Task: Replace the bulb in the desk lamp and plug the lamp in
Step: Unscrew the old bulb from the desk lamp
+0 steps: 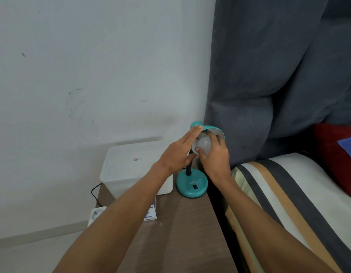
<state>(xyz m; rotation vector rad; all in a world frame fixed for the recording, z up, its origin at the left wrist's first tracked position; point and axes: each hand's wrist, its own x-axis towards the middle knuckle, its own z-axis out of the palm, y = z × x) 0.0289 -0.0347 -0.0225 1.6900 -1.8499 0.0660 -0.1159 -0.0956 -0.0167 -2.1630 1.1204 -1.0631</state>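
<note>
A teal desk lamp stands at the far right corner of the wooden bedside table, its round base (191, 186) marked ATN and its shade (214, 129) tilted toward me. A white bulb (203, 143) sits at the mouth of the shade. My right hand (215, 156) is wrapped around the bulb, thumb under it and fingers reaching into the shade. My left hand (179, 152) rests flat against the left side of the shade, its fingers stretched out to the rim. The socket is hidden behind my fingers.
A white plastic box (129, 166) stands left of the lamp. A small bulb carton (152, 211) lies partly under my left forearm. A white power strip (95, 213) with a black cord (94, 191) lies on the floor. A bed with a striped sheet (279, 194) is on the right.
</note>
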